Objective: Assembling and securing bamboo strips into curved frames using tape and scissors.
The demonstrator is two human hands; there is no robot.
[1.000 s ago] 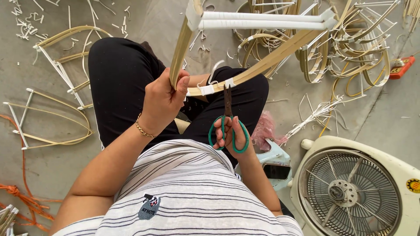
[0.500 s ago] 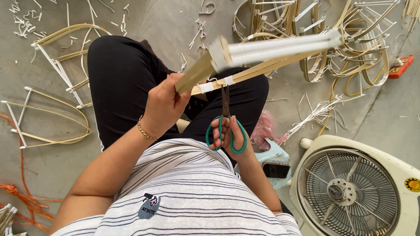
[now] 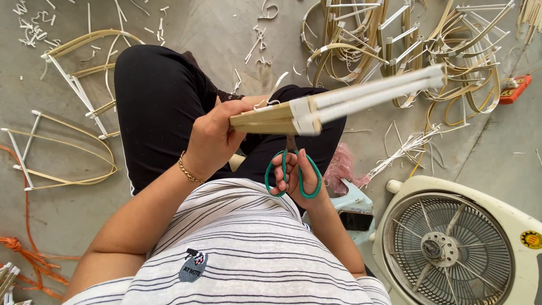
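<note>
The left hand (image 3: 212, 138) is gripping a bamboo frame (image 3: 339, 104) (white-wrapped bars), while the right hand (image 3: 296, 178) is clasping green-handled scissors (image 3: 293, 172) just beneath it.

The left hand (image 3: 213, 138) is raised in front of the chest, with the forearm bent up from the elbow at the lower left and the wrist slightly flexed. Its fingers are curled shut and the thumb is pressed along the top, so that a firm grasp is formed. The right hand (image 3: 294, 176) is held lower and closer to the body, just beside the left, with the forearm drawn in along the right side. Its fingers are threaded through loops and only partly spread, the fingertips pointed away from the body.
</note>
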